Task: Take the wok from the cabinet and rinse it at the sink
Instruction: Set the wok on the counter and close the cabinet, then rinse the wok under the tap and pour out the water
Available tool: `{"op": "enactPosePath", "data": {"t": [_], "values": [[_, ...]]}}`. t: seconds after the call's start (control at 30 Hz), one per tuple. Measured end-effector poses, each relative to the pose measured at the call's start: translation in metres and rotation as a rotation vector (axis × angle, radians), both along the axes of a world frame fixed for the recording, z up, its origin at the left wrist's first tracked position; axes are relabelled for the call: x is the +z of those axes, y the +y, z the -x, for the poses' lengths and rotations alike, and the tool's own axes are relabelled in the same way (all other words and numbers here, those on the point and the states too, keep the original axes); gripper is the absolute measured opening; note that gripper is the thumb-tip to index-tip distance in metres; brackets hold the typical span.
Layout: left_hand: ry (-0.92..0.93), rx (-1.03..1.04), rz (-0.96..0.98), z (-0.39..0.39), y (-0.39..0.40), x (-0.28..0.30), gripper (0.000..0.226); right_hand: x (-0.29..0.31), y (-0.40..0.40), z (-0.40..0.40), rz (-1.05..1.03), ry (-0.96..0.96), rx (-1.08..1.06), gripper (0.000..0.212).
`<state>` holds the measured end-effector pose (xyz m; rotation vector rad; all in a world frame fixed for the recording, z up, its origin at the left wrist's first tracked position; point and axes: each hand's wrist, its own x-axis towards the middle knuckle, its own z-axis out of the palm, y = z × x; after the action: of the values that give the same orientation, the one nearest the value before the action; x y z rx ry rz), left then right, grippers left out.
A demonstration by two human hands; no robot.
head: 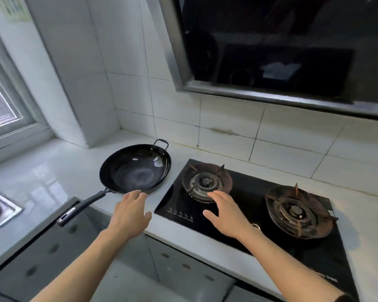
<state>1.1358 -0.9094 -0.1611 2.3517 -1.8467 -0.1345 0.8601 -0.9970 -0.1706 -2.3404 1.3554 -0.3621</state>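
Note:
A black wok [135, 168] sits on the white countertop [52, 171] left of the stove. Its long dark handle [81, 207] juts out over the counter's front edge, and a small loop handle is at its far side. My left hand [130, 214] reaches forward with straight fingers, and its fingertips are at the wok's near rim. My right hand [225, 212] hovers, fingers spread, over the front of the left burner [206, 182]. Only a corner of the steel sink [0, 209] shows, at the far left edge.
A black glass gas stove [238, 214] with two burners fills the right side, with a range hood [271, 51] above it. Grey cabinet doors [52, 253] lie below the counter. A window [0, 110] is at the left and a tiled wall behind.

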Motion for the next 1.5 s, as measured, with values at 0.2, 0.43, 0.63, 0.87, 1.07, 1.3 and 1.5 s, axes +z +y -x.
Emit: {"op": "enactPosePath", "data": {"t": [0.2,0.43,0.63,0.87,1.07,1.3,1.5], "values": [[0.034,0.060,0.021,-0.072,0.004,-0.002,0.050,0.010,-0.023,-0.081,0.019,0.011,0.045,0.064],[0.083,0.104,-0.009,-0.163,-0.003,-0.009,0.045,0.017,-0.046,-0.162,0.041,0.039,0.059,0.065],[0.125,0.090,-0.004,-0.192,-0.026,-0.017,0.042,0.017,-0.070,-0.194,0.032,0.076,0.060,0.066],[0.142,0.121,-0.009,-0.213,-0.076,-0.031,0.049,0.012,-0.132,-0.230,0.033,0.070,0.086,0.065],[0.079,0.235,-0.105,-0.233,-0.115,-0.046,0.069,0.000,-0.204,-0.264,0.031,0.028,0.146,0.066],[0.013,0.279,-0.255,-0.243,-0.134,-0.057,0.062,-0.020,-0.259,-0.308,-0.052,0.046,0.227,0.065],[0.040,0.270,-0.277,-0.259,-0.131,-0.073,0.059,-0.037,-0.268,-0.339,-0.064,0.067,0.277,0.066]]}}
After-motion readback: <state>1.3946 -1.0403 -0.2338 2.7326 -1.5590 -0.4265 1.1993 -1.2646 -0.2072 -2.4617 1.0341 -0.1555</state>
